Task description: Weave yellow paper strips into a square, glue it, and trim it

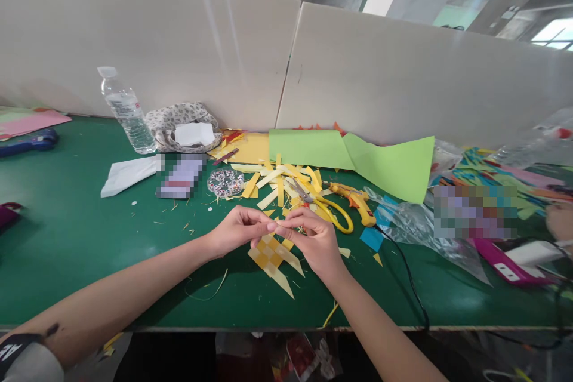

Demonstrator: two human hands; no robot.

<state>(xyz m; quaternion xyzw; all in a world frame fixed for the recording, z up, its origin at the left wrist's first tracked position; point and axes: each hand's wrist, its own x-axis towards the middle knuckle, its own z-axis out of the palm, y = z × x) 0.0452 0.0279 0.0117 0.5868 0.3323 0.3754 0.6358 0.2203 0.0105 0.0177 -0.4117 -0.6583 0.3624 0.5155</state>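
Note:
My left hand [242, 228] and my right hand [313, 242] meet tip to tip above the green table. Thumb and fingers are pinched together on each, and whatever lies between them is too small and covered to make out. Just below and partly behind the fingers is a woven yellow paper piece [268, 256], checkered in two yellows, with pointed strip ends towards me. I cannot tell whether the fingers touch it. Beyond the hands lies a heap of loose yellow paper strips [267, 179]. Yellow-handled scissors [335, 210] rest on the heap's right side.
A yellow glue gun [358, 200] with a black cord lies right of the scissors. Green paper sheets [308, 149] lean by the partition. Leftward are a round dish of beads [225, 182], a phone [181, 178] and a water bottle [129, 113]. A plastic bag [425, 227] lies right.

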